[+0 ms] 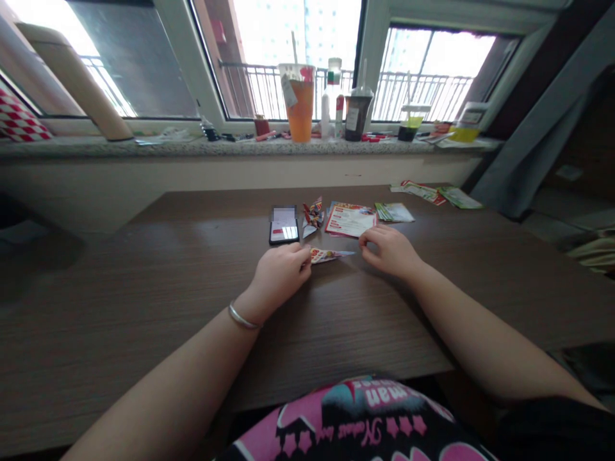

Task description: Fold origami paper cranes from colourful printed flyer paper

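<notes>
My left hand is closed on the left end of a folded printed paper, which lies low over the table and narrows to a pale tip on the right. Just beyond that tip, my right hand has its fingers curled together, with nothing visible in them. It rests beside the lower right corner of a stack of printed cards with red borders. A folded, crumpled-looking colourful paper piece stands behind the left hand. Left of it, a phone lies with its screen lit.
Greenish cards lie right of the stack, and more printed papers sit at the table's far right. On the windowsill stand an orange drink cup, a dark drink cup, bottles and small clutter.
</notes>
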The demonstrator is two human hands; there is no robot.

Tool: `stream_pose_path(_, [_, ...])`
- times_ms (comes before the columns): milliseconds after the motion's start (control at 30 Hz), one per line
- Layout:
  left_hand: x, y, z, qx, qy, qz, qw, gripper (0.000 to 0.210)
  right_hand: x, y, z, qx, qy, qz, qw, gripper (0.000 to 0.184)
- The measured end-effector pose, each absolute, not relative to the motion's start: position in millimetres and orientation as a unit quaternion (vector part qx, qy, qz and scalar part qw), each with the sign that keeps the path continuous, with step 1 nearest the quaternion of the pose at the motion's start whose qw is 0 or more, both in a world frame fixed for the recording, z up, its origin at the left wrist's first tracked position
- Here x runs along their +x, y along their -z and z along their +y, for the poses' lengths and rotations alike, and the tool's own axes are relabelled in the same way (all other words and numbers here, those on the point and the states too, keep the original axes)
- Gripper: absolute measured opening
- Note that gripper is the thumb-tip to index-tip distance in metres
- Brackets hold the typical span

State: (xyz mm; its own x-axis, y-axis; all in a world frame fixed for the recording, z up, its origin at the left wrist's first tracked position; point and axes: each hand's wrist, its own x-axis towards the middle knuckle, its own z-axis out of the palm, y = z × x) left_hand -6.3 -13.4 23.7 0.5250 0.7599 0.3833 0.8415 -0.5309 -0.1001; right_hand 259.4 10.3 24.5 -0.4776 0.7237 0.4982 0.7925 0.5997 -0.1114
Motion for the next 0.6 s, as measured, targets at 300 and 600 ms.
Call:
stream_pose_path(300, [5, -16, -21, -0.900, 0.105, -0.416, 0.075, 0.014, 240, -23, 0, -0.441, 0.008, -0.893, 0.095, 0.020])
stream_pose_path(600, [7, -17, -20, -0.938, 0.096, -0.333, 0.023, 0.013, 243, -23, 1, -0.448, 0.021, -0.892, 0.057, 0.023])
